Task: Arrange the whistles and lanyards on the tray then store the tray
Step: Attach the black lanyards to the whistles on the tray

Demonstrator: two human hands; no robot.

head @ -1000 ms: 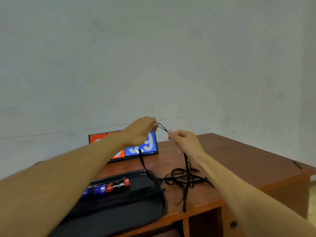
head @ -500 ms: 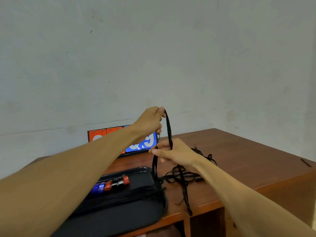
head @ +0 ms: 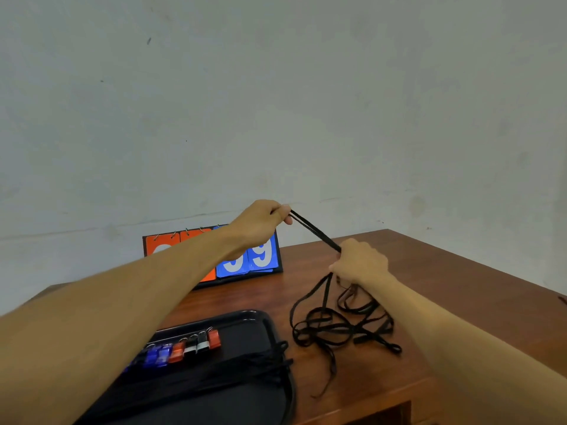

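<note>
A black lanyard (head: 313, 230) is stretched taut between my hands above the desk. My left hand (head: 260, 223) pinches its upper end. My right hand (head: 359, 262) grips it lower down, to the right. Below my right hand the strap trails into a tangled heap of black lanyards (head: 340, 328) on the wood. A black tray (head: 245, 320) lies at the near left. A row of several blue, red and black whistles (head: 184, 349) sits on it, with a bundle of straightened lanyards (head: 214, 375) laid in front of them.
A flip scoreboard (head: 260, 256) with orange and blue cards stands at the back of the brown wooden desk (head: 445, 286), against a pale wall. The desk's front edge runs just below the tray, and its right edge falls away at the far right.
My right hand has slid down and to the right along the lanyard, pulling it taut at a slant. My left hand stays raised, holding the end. The strap has lifted away from the tray.
</note>
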